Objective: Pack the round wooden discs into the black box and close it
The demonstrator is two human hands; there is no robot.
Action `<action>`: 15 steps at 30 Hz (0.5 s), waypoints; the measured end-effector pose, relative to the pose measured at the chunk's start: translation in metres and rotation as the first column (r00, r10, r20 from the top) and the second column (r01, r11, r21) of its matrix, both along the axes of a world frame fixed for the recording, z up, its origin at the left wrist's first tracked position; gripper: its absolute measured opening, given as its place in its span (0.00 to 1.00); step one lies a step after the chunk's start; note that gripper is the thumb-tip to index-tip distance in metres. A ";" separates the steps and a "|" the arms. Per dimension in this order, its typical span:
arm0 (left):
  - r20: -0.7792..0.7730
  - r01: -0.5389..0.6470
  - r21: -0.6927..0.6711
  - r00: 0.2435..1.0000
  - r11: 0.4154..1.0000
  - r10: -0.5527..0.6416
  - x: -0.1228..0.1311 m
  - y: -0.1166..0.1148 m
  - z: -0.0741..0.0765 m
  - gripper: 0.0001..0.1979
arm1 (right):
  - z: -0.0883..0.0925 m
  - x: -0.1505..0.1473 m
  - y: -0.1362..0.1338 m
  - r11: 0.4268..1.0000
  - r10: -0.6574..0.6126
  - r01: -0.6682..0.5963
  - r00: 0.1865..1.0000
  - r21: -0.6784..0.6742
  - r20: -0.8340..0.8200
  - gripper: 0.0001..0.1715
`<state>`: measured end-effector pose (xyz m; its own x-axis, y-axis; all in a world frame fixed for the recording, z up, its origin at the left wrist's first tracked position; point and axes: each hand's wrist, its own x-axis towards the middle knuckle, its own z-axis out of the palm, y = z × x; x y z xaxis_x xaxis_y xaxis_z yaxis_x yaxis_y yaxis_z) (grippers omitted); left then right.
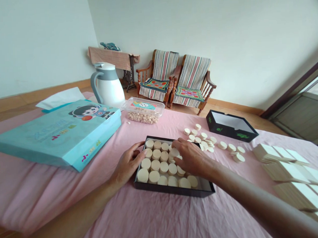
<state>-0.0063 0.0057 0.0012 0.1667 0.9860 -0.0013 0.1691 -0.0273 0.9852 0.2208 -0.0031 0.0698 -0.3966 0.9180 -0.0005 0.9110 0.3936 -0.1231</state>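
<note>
my left hand [128,164] rests open against the black tray [175,191], near centre; right hand [192,158] covers its round discs [154,165], can't tell if it's pinching one. one bump could jumble the rows.

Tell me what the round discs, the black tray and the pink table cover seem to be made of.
Discs: probably pale wood or pressed board, matte; cream, flat-faced, no shine. Black tray: likely cardboard, matte; thin straight walls, sharp folded corners. Pink cover: woven cloth, soft; it shows creases and wrinkles. None is certain from looks alone.
</note>
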 end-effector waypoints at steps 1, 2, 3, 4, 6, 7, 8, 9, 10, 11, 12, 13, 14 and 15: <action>-0.001 0.001 -0.001 1.000 1.000 -0.001 0.000 0.000 0.000 0.31 | 0.001 0.004 0.001 1.000 -0.005 0.005 1.000 0.017 -0.022 0.11; -0.001 0.004 -0.004 1.000 1.000 -0.004 0.000 0.000 -0.001 0.31 | 0.002 0.009 0.003 0.999 -0.010 0.011 0.999 0.036 -0.043 0.10; 0.000 0.009 -0.008 1.000 1.000 -0.009 0.000 0.000 -0.001 0.31 | 0.003 0.014 0.004 0.998 -0.015 0.019 0.998 0.053 -0.060 0.10; 0.000 0.014 -0.011 1.000 1.000 -0.014 0.000 0.001 -0.001 0.31 | 0.004 0.020 0.005 0.998 -0.022 0.026 0.997 0.062 -0.070 0.09; -0.004 0.020 -0.011 1.000 1.000 -0.021 0.000 0.001 -0.002 0.30 | 0.004 0.029 0.005 0.998 -0.037 0.040 0.997 0.056 -0.068 0.10; -0.009 0.023 -0.009 1.000 1.000 -0.023 -0.001 0.001 -0.003 0.30 | 0.003 0.033 0.004 0.998 -0.041 0.044 0.997 0.044 -0.061 0.11; -0.016 0.024 -0.007 1.000 1.000 -0.024 -0.001 0.001 -0.003 0.30 | 0.002 0.035 0.002 0.999 -0.042 0.044 0.998 0.028 -0.050 0.11; -0.022 0.023 -0.004 0.999 1.000 -0.023 -0.001 0.001 -0.003 0.29 | 0.000 0.035 0.000 0.999 -0.042 0.043 0.998 0.012 -0.038 0.12; -0.026 0.023 -0.002 0.999 1.000 -0.023 -0.001 0.001 -0.003 0.29 | -0.002 0.035 -0.002 0.999 -0.043 0.043 0.999 -0.003 -0.027 0.12; -0.029 0.024 0.000 0.999 1.000 -0.024 -0.001 0.001 -0.004 0.29 | -0.004 0.034 -0.003 0.999 -0.045 0.045 0.999 -0.016 -0.018 0.13; -0.028 0.025 0.001 0.999 1.000 -0.025 -0.001 0.001 -0.004 0.29 | -0.006 0.032 -0.005 0.999 -0.047 0.047 0.999 -0.027 -0.012 0.13; -0.024 0.026 0.001 0.999 1.000 -0.026 -0.001 0.001 -0.004 0.29 | -0.008 0.030 -0.006 0.998 -0.049 0.049 0.999 -0.034 -0.008 0.14; -0.018 0.026 0.001 0.999 1.000 -0.026 -0.001 0.001 -0.005 0.29 | -0.009 0.028 -0.007 0.998 -0.052 0.052 0.999 -0.038 -0.008 0.14; -0.012 0.026 0.000 1.000 1.000 -0.026 -0.002 0.001 -0.005 0.29 | -0.010 0.026 -0.007 0.998 -0.054 0.053 0.999 -0.040 -0.009 0.14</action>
